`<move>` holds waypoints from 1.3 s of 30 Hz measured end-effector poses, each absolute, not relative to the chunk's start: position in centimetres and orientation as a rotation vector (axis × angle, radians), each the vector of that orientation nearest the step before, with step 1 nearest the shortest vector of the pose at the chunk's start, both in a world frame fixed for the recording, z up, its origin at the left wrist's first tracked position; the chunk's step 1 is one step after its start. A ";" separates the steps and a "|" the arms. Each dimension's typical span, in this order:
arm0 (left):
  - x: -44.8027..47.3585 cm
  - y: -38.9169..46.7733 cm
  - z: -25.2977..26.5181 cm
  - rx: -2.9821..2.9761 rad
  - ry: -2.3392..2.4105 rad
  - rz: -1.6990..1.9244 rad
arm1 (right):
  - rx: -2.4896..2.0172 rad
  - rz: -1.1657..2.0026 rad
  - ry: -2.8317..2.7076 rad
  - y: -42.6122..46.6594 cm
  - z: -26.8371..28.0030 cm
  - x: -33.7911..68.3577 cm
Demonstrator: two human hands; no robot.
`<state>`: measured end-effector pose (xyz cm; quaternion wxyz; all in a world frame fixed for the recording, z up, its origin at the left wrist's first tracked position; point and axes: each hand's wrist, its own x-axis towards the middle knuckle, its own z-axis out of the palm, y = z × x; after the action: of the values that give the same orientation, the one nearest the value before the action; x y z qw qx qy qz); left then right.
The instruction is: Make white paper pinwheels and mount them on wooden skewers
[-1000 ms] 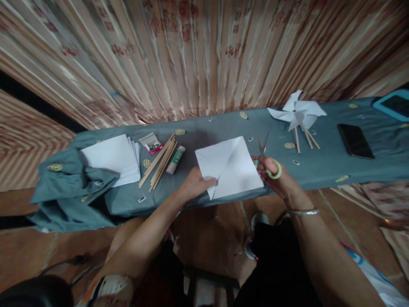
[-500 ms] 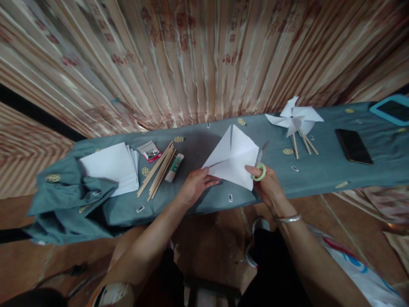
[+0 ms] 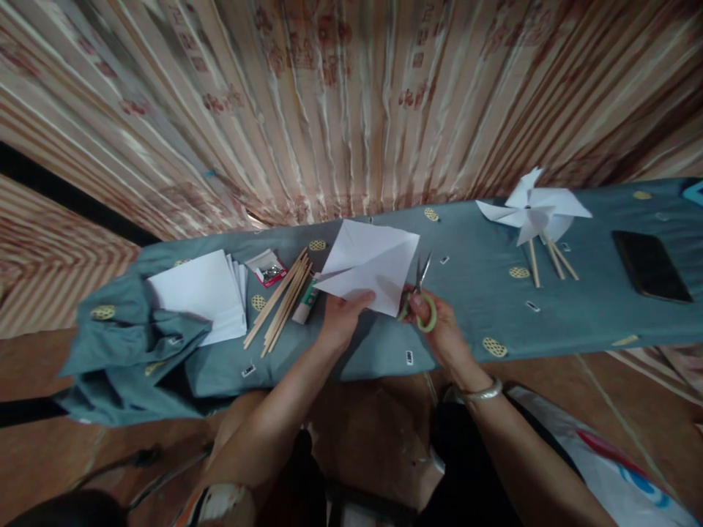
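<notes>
A square sheet of white paper (image 3: 373, 260) with slits running in from its corners is pinched along its near edge by my left hand (image 3: 346, 315), thumb on top. My right hand (image 3: 436, 318) grips scissors (image 3: 422, 274) by their pale green handles, just right of the paper. The metal blades point away from me and look slightly parted. Left of my left hand lie a glue stick (image 3: 306, 301) and a bundle of thin wooden sticks (image 3: 284, 304).
A stack of white paper (image 3: 201, 293) and a small box of metal pins (image 3: 267, 268) are at the left. White paper pinwheels (image 3: 535, 206) on sticks and a black phone (image 3: 651, 265) lie at the right. A pleated curtain (image 3: 351, 110) hangs behind the cloth-covered table (image 3: 472, 293).
The paper has moved left and turned in my left hand. My right hand has let go of the paper's edge and now holds the scissors upright beside it, blades forward.
</notes>
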<state>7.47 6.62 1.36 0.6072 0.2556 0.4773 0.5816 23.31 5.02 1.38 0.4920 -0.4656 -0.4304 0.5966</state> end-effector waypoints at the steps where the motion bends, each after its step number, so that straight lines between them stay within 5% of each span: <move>1: 6.9 7.0 1.3 0.614 1.119 1.368 | -1.120 1.510 -1.127 4.8 1.4 23.5; 10: 5.1 8.1 1.8 0.749 1.180 1.480 | -1.125 1.933 -1.400 2.5 2.3 24.8; 39: 5.8 7.1 1.7 0.875 1.246 1.368 | -1.219 1.869 -1.504 2.7 3.9 24.2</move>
<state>5.78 7.08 1.68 0.5203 0.3651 0.5199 0.5707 24.16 2.67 3.94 0.2235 -0.4416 -0.5449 0.6768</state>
